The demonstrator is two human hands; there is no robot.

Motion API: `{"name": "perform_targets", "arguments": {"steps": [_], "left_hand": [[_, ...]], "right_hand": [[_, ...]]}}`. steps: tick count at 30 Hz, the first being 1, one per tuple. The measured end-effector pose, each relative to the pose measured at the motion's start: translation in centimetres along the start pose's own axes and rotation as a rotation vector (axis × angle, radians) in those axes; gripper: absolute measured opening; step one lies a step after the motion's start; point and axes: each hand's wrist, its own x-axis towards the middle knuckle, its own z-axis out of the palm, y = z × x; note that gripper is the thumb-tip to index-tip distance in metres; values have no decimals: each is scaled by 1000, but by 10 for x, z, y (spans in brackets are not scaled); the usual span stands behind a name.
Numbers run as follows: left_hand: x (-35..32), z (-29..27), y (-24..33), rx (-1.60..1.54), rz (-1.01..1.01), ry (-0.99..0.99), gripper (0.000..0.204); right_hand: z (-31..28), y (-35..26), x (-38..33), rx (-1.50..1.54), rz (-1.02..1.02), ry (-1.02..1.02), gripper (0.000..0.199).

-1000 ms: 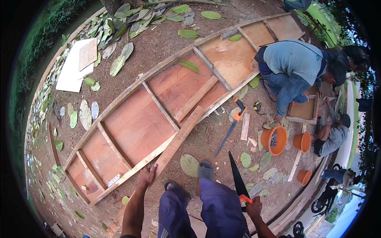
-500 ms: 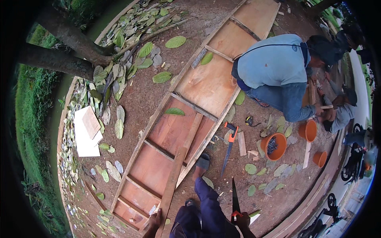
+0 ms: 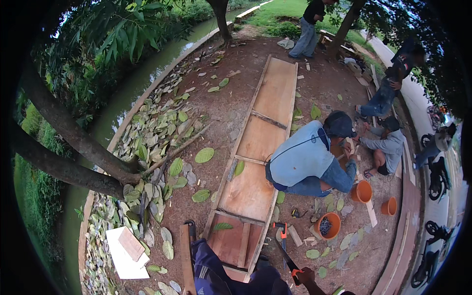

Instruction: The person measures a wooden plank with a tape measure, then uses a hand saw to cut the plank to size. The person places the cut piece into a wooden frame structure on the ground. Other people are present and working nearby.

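My right hand [image 3: 307, 276] is closed round the handle of a handsaw [image 3: 286, 256], its dark blade pointing up and to the left. My left hand is out of sight. A long wooden plank [image 3: 186, 260] stands out from the lower edge, left of my dark trousers, by my sandalled foot. Between my legs and beyond stretches a long plywood panel [image 3: 248, 194] framed with wooden battens. One loose-looking batten [image 3: 244, 245] lies lengthwise in its nearest section. A second saw [image 3: 280, 226] with an orange and black handle lies on the ground right of the panel.
A crouching co-worker [image 3: 305, 160] in a light blue shirt is right of the panel, facing another person [image 3: 388, 145]. An orange bucket [image 3: 336, 221] of nails and a tape measure [image 3: 296, 213] are nearby. White boards [image 3: 120, 255] and a tree trunk [image 3: 78, 137] are at left.
The view has tipped up toward the far end. The long plank has gone from across the panel to its left side, as has one foot. My left hand has left view; my right keeps the saw.
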Motion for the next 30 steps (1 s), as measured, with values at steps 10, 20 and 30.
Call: {"name": "perform_targets", "arguments": {"steps": [10, 20, 30], "left_hand": [[223, -244, 197, 261, 298, 64, 62], [434, -394, 452, 473, 1003, 195, 85], [370, -263, 763, 232, 491, -93, 92]], "right_hand": [[30, -217, -81, 191, 349, 271, 43], [25, -439, -94, 290, 367, -76, 55], [12, -615, 70, 562, 464, -141, 40]]}}
